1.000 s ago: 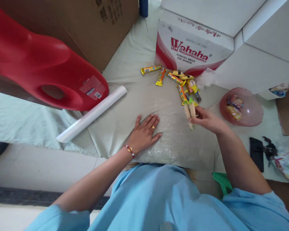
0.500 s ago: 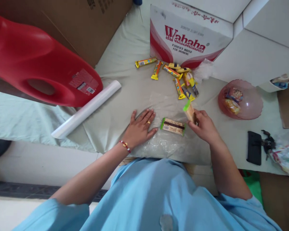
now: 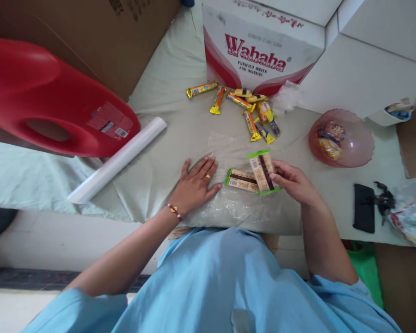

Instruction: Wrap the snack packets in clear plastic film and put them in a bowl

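Note:
My left hand [image 3: 197, 182] lies flat with fingers spread, pressing on the left part of a clear plastic sheet [image 3: 235, 208] on the table. In my right hand [image 3: 293, 180] a green-ended snack packet [image 3: 261, 169] is pinched by its right edge, its brown-striped face turned up. Under and to the left of it lies a second snack packet [image 3: 238, 179] of the same look, partly covered. That one rests on the plastic, just right of my left thumb.
Several small yellow-wrapped snack bars [image 3: 251, 125] are scattered before a Wahaha carton [image 3: 260, 51]. A pink bowl [image 3: 358, 143] with wrapped snacks stands at right, near a black phone [image 3: 364, 208] and keys [image 3: 384, 201]. At left are a white roll [image 3: 118, 159] and a red jug [image 3: 65, 101].
The packet in my right hand has turned from edge-on to face up and come left and down over the other packet. My left hand stays flat on the plastic.

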Motion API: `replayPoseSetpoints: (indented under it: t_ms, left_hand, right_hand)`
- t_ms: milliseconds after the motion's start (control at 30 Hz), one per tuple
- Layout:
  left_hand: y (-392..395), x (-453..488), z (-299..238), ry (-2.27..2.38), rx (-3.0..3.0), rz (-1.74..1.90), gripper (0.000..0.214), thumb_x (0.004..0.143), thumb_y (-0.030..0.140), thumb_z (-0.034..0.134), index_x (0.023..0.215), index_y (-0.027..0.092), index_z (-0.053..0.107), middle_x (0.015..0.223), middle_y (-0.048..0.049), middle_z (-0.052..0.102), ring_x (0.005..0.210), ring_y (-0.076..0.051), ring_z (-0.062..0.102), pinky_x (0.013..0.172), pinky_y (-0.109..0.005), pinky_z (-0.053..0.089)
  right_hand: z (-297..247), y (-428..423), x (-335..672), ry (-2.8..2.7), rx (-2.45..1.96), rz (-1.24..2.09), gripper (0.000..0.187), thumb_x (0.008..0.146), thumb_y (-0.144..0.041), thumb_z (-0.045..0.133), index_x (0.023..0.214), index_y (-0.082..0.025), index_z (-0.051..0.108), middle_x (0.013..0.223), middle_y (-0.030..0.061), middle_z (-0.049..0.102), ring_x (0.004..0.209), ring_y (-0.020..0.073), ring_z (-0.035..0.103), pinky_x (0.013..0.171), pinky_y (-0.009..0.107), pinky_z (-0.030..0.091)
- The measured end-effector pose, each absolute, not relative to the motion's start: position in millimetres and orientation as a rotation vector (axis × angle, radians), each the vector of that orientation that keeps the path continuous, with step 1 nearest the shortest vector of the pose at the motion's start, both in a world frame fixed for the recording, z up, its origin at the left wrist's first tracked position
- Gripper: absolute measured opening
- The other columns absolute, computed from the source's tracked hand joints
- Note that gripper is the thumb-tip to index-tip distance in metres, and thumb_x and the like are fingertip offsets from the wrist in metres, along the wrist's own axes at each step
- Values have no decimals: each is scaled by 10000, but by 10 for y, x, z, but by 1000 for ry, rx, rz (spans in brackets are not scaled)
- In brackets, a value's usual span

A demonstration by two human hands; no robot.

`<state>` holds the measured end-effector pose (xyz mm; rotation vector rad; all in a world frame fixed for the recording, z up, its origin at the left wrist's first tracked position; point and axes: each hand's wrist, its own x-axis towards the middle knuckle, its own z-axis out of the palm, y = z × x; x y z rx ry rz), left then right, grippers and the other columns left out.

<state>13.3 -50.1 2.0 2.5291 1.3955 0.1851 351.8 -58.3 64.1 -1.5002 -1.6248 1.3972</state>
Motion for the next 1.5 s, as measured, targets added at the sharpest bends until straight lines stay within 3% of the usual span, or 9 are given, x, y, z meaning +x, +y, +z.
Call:
replayPoseSetpoints:
  t_ms: [167, 300, 433, 500, 633, 733, 1300, 1500]
  left_hand:
    - [-500, 138, 22, 1410, 2539, 164, 705, 1077, 558, 366, 1686, 205, 315, 1739, -119, 343, 1626, -285, 308, 1346, -604, 11]
    - [-498, 139, 21, 1413, 2545, 154, 703, 1079, 557, 358, 1681, 196, 321, 1747, -115, 325, 1627, -282, 305, 1346, -601, 4]
    - [-498, 134, 15, 1396, 2531, 168, 708, 1076, 553, 379, 1689, 208, 302, 1752, -104, 322, 1627, -286, 305, 1346, -598, -16]
    - [-497, 128, 8, 1388, 2526, 178, 714, 1072, 552, 393, 1690, 206, 299, 1753, -106, 321, 1627, -291, 303, 1345, -602, -15]
    - [-495, 122, -2, 1384, 2517, 202, 717, 1069, 546, 411, 1690, 205, 302, 1748, -113, 330, 1624, -297, 312, 1344, -607, -5]
    - [-496, 124, -1, 1382, 2513, 213, 719, 1070, 548, 410, 1694, 211, 290, 1746, -116, 330, 1621, -298, 317, 1341, -613, -2]
    - [-504, 132, -6, 1375, 2496, 275, 710, 1063, 532, 440, 1687, 218, 313, 1731, -126, 360, 1615, -303, 334, 1337, -626, 9]
    - [-489, 113, -16, 1362, 2509, 285, 716, 1066, 539, 440, 1685, 206, 307, 1727, -143, 370, 1610, -309, 344, 1335, -632, 28]
  right_hand:
    - [597, -403, 3285, -1987, -1427, 1375, 420, 1023, -463, 525, 1294, -244, 761, 1194, 55, 790, 1047, 233, 732, 948, 373, 574]
    - [498, -332, 3087, -2284, -1479, 1080, 384, 1052, -326, 480, 1294, -247, 768, 1167, 68, 791, 1059, 231, 709, 1020, 391, 524]
    - [515, -421, 2997, -2377, -1721, 564, 377, 1020, -340, 589, 1319, -181, 756, 1377, 168, 681, 1256, 338, 579, 1107, 505, 450]
    - [553, -504, 2961, -2412, -1747, 465, 504, 979, -434, 684, 1410, -174, 696, 1460, 187, 620, 1300, 380, 513, 1095, 535, 449]
    - [554, -641, 2858, -2590, -1681, 502, 687, 893, -419, 811, 1508, -198, 598, 1468, 168, 616, 1308, 389, 483, 1064, 537, 451]
    - [491, -669, 2814, -2573, -1771, 509, 665, 917, -343, 783, 1524, -174, 572, 1454, 169, 628, 1299, 387, 484, 1039, 522, 454]
    - [535, -557, 2763, -2566, -1804, 385, 593, 921, -347, 748, 1460, -141, 612, 1361, 192, 679, 1233, 402, 509, 1014, 523, 437]
    - [355, -613, 2820, -2474, -1726, 421, 722, 914, -358, 769, 1557, -162, 505, 1509, 201, 568, 1332, 403, 500, 1083, 577, 455]
